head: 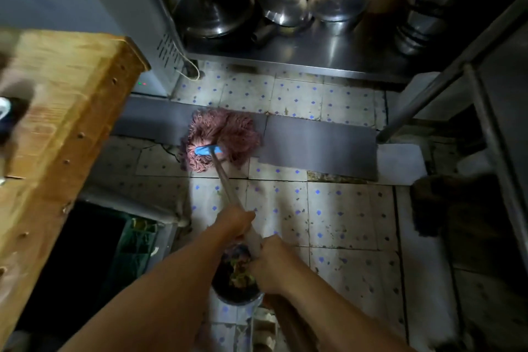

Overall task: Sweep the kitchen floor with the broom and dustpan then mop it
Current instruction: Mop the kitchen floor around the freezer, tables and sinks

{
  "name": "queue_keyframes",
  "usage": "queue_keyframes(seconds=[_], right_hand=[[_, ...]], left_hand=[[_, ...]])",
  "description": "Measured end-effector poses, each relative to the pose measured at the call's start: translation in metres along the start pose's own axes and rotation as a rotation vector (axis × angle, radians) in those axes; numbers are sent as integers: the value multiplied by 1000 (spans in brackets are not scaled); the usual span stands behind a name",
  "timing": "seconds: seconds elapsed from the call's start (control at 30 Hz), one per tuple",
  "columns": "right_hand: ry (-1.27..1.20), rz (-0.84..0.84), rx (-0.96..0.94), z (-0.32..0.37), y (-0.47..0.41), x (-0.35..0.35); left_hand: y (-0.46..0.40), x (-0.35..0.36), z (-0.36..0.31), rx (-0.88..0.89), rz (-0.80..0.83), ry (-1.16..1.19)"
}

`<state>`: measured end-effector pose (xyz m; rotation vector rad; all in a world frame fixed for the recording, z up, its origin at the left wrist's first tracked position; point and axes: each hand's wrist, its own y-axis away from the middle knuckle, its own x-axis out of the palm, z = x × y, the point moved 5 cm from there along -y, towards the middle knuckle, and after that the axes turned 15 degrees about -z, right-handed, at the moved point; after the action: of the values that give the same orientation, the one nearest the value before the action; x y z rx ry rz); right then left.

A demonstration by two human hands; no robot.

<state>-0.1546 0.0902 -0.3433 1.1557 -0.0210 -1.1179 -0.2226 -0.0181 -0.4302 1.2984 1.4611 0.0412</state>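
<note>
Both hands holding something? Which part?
Yes: the pink string mop. Left hand grips its metal handle mid-shaft, right hand nearer the upper end.

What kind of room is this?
Probably a working kitchen: metal pots on a steel shelf, a wooden block, and both hands mopping tiles.

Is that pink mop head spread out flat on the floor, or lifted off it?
Spread on the floor. The mop head has its strands fanned around the blue clamp, lying across tile floor and grey strip.

Both hands [251, 243] gripping mop [221, 138]
</note>
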Motion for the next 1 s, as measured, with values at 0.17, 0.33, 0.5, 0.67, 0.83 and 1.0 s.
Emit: queue_keyframes(seconds=[0.17,0.33,0.5,0.67,0.83,1.0], right_hand=[[99,28,-126,22,11,8],[16,23,-76,15,19,16],[-7,-10,-9,-19,44,9],[-97,-78,145,-73,73,8],[-107,-125,195,-121,109,-1],[-142,-150,237,-170,146,-7]], left_hand=[[-6,-16,26,-67,-2,-26],[6,-10,31,-130,-1,53],[40,14,29,-99,25,11],[81,49,32,-75,56,-42],[129,88,37,-80,132,31],[186,119,36,-32,184,-28]])
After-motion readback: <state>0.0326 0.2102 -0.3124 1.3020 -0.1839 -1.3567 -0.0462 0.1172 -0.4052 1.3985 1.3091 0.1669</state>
